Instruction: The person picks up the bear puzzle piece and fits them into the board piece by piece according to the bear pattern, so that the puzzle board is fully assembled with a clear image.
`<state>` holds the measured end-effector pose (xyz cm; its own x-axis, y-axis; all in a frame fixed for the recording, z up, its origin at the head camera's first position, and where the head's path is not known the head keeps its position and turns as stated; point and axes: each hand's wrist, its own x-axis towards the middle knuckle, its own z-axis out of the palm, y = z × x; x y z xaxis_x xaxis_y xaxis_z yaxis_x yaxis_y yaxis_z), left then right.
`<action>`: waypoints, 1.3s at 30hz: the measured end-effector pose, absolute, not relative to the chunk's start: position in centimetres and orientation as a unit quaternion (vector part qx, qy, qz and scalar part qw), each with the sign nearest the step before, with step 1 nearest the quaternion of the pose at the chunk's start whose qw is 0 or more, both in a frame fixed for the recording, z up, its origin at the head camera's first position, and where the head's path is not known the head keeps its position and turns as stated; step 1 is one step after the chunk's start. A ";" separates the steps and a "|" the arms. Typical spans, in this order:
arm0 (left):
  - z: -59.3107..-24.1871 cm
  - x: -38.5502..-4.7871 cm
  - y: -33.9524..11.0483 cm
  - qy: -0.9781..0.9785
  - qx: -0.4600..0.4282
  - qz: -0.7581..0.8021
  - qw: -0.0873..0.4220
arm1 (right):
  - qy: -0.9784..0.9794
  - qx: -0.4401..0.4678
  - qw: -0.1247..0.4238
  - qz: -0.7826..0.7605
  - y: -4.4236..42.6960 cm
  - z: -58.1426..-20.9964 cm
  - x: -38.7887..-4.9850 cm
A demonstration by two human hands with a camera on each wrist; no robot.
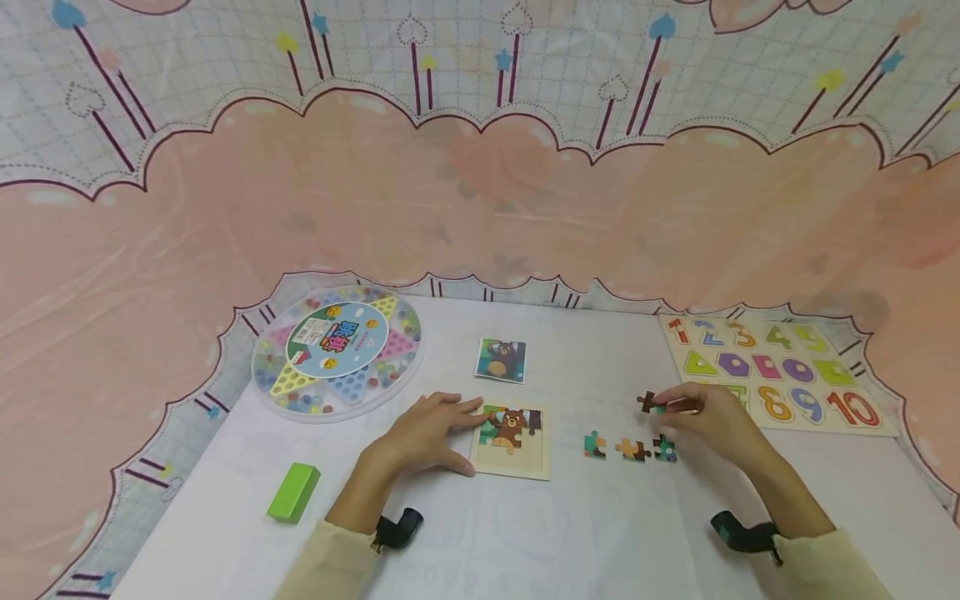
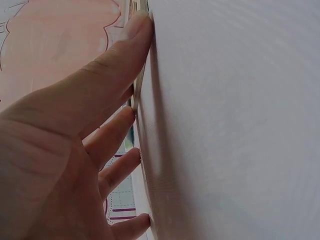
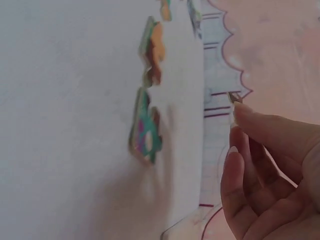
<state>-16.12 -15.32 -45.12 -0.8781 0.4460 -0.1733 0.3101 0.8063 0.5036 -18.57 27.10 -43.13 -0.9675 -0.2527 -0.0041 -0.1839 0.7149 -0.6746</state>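
My left hand rests at the left side of a wooden puzzle tray, its fingers spread and fairly straight. The thumb and index finger touch the tray's edge. Inside the tray lies a partly assembled bear picture. Over on the right, my right hand pinches a brown and green puzzle piece between thumb and fingertips, above the table. Below it lie three loose puzzle pieces: a green and orange one, an orange and brown one and a teal one.
A bear picture card lies behind the tray. At the back left is a round Chinese checkers board with marbles under its clear cover. A green block sits at the left. A number and shape board lies at the right.
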 end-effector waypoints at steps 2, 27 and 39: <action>-45.1 -16.1 -15.3 0.940 0.201 0.238 0.142 | 0.923 -0.117 0.045 -0.364 26.7 -42.7 -18.7; -45.0 -16.2 -15.1 0.941 0.190 0.242 0.145 | 0.883 -0.175 0.106 -0.423 16.3 -44.8 -18.6; -45.0 -16.2 -15.2 0.937 0.206 0.243 0.141 | 0.887 -0.220 0.107 -0.391 12.4 -45.6 -18.0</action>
